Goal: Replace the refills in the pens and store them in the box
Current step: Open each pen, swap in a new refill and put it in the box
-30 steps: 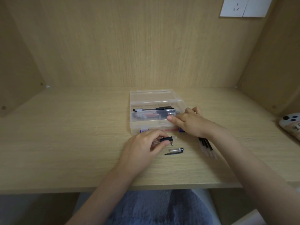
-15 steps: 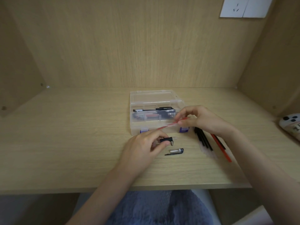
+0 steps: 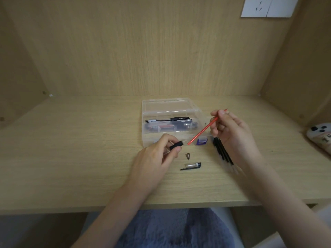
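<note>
left hand (image 3: 157,154) grips pen barrel (image 3: 176,146); right hand (image 3: 231,133) pinches red refill (image 3: 203,131); cap (image 3: 192,165), tip (image 3: 188,156) lie nearby; box (image 3: 172,109) holds pens (image 3: 170,123).

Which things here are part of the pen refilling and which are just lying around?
Part of the job: red refill in the right hand, pen barrel in the left hand, metal tip, pen cap, black refills, clear box holding pens.
Just lying about: phone at the far right, wall socket.

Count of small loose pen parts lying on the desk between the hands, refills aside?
2. A metal tip lies just right of the left hand; a clipped cap lies nearer the desk edge. More may hide under that hand.
</note>
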A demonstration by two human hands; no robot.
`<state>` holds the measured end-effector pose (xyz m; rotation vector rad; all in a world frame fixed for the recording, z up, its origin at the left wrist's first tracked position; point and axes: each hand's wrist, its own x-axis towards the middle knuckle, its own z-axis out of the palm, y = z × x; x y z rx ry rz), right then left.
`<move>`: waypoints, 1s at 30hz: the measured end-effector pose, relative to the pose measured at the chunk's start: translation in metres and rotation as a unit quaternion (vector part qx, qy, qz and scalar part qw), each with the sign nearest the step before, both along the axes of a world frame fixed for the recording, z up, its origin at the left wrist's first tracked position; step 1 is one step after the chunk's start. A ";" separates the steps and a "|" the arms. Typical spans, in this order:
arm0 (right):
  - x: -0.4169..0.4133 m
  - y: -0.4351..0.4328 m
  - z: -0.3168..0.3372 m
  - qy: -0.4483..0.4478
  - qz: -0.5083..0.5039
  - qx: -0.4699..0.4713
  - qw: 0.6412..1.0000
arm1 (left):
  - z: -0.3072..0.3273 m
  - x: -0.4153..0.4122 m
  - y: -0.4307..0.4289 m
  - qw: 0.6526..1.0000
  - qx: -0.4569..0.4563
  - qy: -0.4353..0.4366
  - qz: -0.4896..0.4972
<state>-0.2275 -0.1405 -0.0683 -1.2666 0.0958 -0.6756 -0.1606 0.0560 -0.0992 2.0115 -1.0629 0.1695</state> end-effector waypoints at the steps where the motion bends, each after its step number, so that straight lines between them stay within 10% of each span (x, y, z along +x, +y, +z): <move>1: -0.001 0.002 -0.002 -0.001 -0.002 0.003 1.000 | 0.000 0.000 0.000 1.000 -0.001 -0.002 0.001; 22: -0.009 0.006 -0.012 0.007 -0.038 -0.012 0.999 | -0.002 0.002 -0.001 1.000 0.002 -0.012 0.007; 30: -0.018 0.019 -0.014 0.197 0.044 -0.299 0.933 | -0.003 0.005 0.000 1.000 -0.014 -0.006 0.024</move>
